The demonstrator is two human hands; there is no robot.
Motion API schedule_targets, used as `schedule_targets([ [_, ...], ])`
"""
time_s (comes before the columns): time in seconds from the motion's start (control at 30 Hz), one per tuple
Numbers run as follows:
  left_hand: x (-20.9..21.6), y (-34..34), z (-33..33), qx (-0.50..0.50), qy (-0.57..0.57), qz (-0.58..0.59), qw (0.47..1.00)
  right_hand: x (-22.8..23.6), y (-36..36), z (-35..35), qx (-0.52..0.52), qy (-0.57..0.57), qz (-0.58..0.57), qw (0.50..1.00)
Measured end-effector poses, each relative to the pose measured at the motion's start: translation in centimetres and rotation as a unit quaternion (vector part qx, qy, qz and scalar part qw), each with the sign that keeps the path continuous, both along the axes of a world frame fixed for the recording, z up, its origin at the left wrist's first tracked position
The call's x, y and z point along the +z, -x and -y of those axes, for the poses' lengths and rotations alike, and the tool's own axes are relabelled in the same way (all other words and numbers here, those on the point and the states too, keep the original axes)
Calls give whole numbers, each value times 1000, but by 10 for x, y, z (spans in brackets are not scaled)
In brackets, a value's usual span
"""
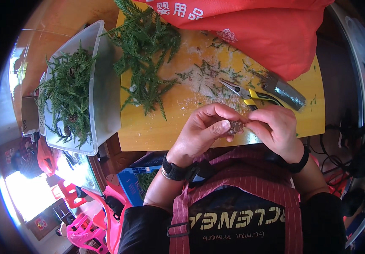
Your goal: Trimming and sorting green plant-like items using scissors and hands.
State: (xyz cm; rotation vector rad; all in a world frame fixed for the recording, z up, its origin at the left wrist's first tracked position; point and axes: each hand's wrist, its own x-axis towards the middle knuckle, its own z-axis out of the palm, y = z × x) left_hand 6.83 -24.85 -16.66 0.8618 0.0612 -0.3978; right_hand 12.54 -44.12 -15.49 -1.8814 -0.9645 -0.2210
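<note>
A small brown pine cone [235, 127] is held between my two hands, just in front of my apron at the table's near edge. My left hand [204, 130] pinches it between thumb and fingers. My right hand [276, 127] has its thumb and fingertips closed together right beside the cone; whether they grip it or something thin on it is hidden. Just beyond my hands lie pliers [238, 89] with pointed jaws and yellow-and-black handles. To their right rests a dark bundle of thin strands [285, 91] in clear wrapping.
Artificial green sprigs [146, 55] are heaped on the left of the yellow table [142, 133]. A translucent bin [106, 101] of sprigs and cones stands further left. White grains and green scraps litter the middle. A red bag [258, 34] covers the far right.
</note>
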Motion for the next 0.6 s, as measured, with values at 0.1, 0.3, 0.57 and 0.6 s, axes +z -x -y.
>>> schedule_targets([
  [0.1,1,-1,-2,-10,-6,10,1000,-1,-1,4,24,40,38,998],
  [0.3,2,-2,-7,-24,14,-22,999,1,0,1,45,30,43,998],
  [0.57,-4,-2,-4,-5,-15,22,1000,0,2,1,33,23,38,998],
  [0.6,-4,-2,-4,2,-19,17,1000,0,2,1,31,23,39,999],
])
